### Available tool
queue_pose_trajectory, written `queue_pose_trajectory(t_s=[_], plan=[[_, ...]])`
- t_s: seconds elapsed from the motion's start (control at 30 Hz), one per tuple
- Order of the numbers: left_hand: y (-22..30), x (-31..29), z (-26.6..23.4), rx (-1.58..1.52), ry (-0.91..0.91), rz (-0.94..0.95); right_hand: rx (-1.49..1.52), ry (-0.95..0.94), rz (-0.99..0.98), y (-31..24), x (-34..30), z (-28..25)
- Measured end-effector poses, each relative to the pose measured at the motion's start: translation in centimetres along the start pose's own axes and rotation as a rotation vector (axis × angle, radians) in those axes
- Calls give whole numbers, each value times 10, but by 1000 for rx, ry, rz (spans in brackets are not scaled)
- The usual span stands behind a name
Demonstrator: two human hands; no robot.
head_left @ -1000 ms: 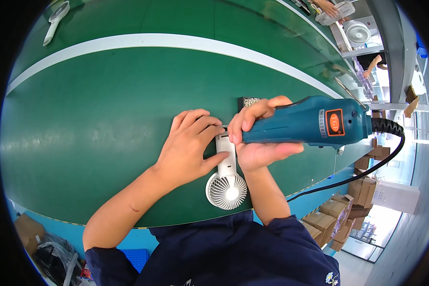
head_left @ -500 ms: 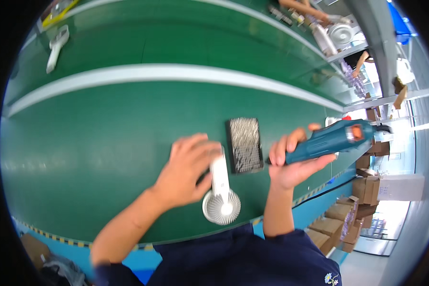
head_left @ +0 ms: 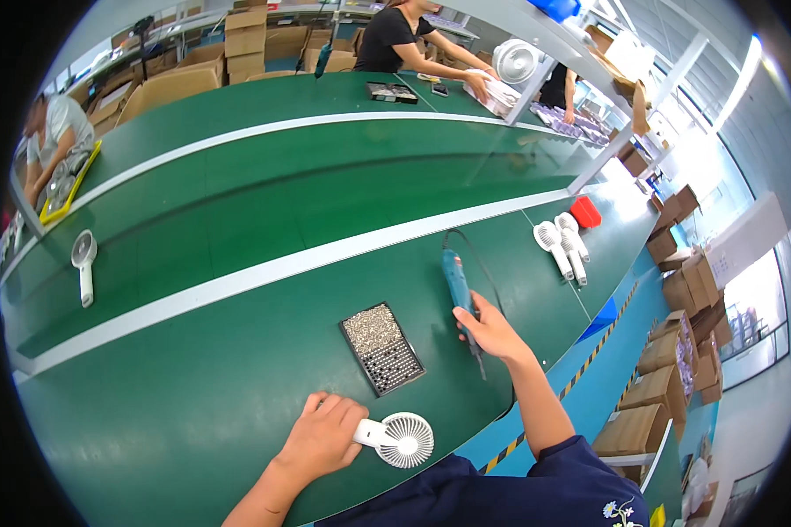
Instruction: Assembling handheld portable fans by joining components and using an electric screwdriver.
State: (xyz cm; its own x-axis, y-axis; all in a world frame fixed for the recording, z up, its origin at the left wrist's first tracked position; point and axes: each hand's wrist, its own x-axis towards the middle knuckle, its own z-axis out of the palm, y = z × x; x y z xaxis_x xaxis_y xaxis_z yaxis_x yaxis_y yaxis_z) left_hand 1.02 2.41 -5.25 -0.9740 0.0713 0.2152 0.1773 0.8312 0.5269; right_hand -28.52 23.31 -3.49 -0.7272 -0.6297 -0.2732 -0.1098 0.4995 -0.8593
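Observation:
My left hand (head_left: 323, 432) is wrapped round the handle of a small white handheld fan (head_left: 408, 440), whose round ribbed head points to the right at the near edge of the bench. In my right hand (head_left: 492, 332) is a teal electric screwdriver (head_left: 456, 279), gripped round its body, its thin bit directed down toward the bench and its cord trailing from the top. Between my hands and a little farther off lies a black screw tray (head_left: 399, 372). Small screws are heaped over its far part, and rows of holes show in its near part.
Several white fans (head_left: 554, 246) lie at the right beside a red container (head_left: 585, 212). Another white fan (head_left: 84, 263) rests beyond the pale rail (head_left: 237, 279) at left. Co-workers sit across the green bench (head_left: 176, 369). Cardboard boxes (head_left: 646, 430) line the right side.
The view has lifted and tilted, showing more of the far bench. My left hand has closed round the fan handle. The screwdriver has swung from pointing left to pointing down.

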Motion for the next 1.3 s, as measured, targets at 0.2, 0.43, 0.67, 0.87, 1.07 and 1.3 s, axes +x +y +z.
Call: queue_pose_trajectory(t_s=[0.2,0.43,0.67,0.87,1.07,1.3], plan=[[-10,-10,16,-473,281,-268,204,128,-39,4,11,2],[8,-7,24,-1274,711,-243,341,-363,-191,-48,-101,106],[11,-7,13,-1363,853,-437,735,-594,60,-33,-109,194],[2,-14,6,-1638,1031,-514,898,-601,161,-28,-115,236],[-16,0,-28,-1763,1096,-598,660,-398,-123,-60,-89,252],[-52,-21,-51,-1771,1234,-571,714,-407,-38,-88,-86,273]])
